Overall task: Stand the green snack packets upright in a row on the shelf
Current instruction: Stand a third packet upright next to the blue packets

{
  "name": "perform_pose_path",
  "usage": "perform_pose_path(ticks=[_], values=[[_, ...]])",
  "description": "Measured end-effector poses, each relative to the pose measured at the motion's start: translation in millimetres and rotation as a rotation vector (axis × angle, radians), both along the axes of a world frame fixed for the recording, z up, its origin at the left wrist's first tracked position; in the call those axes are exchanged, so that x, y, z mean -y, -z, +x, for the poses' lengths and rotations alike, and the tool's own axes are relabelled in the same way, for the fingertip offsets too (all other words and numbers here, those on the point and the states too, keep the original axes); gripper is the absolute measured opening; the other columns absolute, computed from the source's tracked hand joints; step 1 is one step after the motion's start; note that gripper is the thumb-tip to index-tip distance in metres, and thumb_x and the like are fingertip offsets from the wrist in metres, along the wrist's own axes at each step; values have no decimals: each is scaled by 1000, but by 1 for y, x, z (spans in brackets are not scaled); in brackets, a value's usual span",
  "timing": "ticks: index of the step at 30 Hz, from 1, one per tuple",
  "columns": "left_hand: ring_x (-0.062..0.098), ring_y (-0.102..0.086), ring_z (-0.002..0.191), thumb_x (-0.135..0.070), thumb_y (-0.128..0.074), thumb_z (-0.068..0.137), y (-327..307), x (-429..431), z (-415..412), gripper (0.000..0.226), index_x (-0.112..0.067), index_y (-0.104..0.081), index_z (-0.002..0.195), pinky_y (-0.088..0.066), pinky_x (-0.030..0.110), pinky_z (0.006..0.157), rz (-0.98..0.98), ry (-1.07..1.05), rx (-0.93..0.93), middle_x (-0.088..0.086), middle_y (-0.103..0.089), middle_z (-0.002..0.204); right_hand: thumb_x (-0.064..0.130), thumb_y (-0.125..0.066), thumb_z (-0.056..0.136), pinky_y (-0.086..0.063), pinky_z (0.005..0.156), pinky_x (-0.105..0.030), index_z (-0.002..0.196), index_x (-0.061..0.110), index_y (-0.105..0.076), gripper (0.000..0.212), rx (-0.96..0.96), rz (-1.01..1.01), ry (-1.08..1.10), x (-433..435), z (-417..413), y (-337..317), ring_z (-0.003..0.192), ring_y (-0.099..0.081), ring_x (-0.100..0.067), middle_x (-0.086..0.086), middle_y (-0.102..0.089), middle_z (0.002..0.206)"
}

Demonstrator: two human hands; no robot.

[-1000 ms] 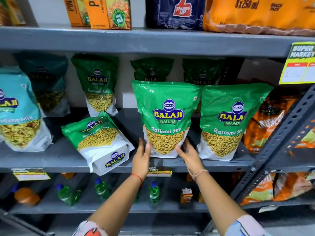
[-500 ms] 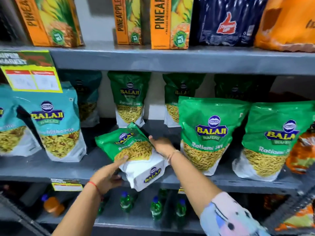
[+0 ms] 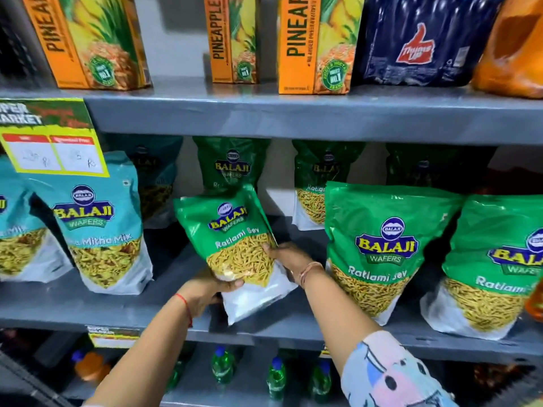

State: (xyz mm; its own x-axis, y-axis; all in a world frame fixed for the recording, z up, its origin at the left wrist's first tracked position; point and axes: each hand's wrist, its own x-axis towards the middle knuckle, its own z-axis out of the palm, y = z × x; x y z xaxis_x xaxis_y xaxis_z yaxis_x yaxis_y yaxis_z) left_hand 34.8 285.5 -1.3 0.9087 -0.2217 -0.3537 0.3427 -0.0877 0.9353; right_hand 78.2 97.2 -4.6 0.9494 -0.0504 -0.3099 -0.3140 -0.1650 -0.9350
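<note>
Both hands grip one green packet [image 3: 232,245], tilted above the shelf [image 3: 88,306]: the left hand [image 3: 205,289] cups its lower front, the right hand [image 3: 289,258] its lower side. It looks light, soft and slick (loose sev shifts inside), so holding near the gusseted base seems wisest. Two upright packets [image 3: 379,254] stand right of the hands.

Both arms reach forward from the near edge, bare to the wrists. The left hand [image 3: 210,292] is palm up, its fingers curled around the lower left of a packet [image 3: 235,245]; a red thread circles that wrist. The right hand [image 3: 289,257] grips the packet's right side, bangles on the wrist and a patterned sleeve at the forearm.
</note>
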Motion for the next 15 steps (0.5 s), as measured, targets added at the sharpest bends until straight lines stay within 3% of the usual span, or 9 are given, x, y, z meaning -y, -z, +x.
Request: perform_pose_path(ticks=[1,2,5,8,11,15], values=[[25,-57,110,-20,-83,35,-3,2,9,61,-19,-63,93,-46,31,85,27,-8,65,7,-69,103,44,-65,73,-55,76,-48,92,-8,-59,56,37,38,21,0,6,3,74,-52,-23,-37,-64,102],[26,-58,110,-22,-82,29,-3,2,20,75,-14,-62,101,-48,31,86,42,-11,137,14,-66,111,45,-64,73,-50,82,-59,101,-4,-58,56,80,51,34,1,9,5,80,-51,-26,-37,-60,111],[27,-57,112,-26,-81,24,-4,5,48,104,1,-52,121,-45,40,100,132,8,291,19,-61,119,30,-56,86,-47,78,-46,116,5,-49,39,172,65,65,4,4,-1,89,-51,-23,-20,-60,115],[26,-56,113,-31,-79,22,5,3,67,106,-3,-51,120,-41,43,105,244,-8,360,14,-62,118,11,-52,89,-39,91,-33,130,7,-36,44,259,153,78,4,1,1,107,-49,-18,-9,-53,121],[27,-55,114,-28,-79,24,10,6,74,106,-5,-49,123,-41,46,105,306,-37,367,15,-62,121,4,-53,87,-34,108,-42,137,9,-25,57,300,151,122,-1,-2,13,119,-45,-21,-13,-46,137],[28,-55,114,-11,-80,48,31,7,75,79,2,-51,121,-42,43,103,320,-82,316,15,-61,119,2,-55,84,-33,109,-44,135,8,-28,58,340,184,144,0,-5,30,120,-47,-24,-12,-47,134]])
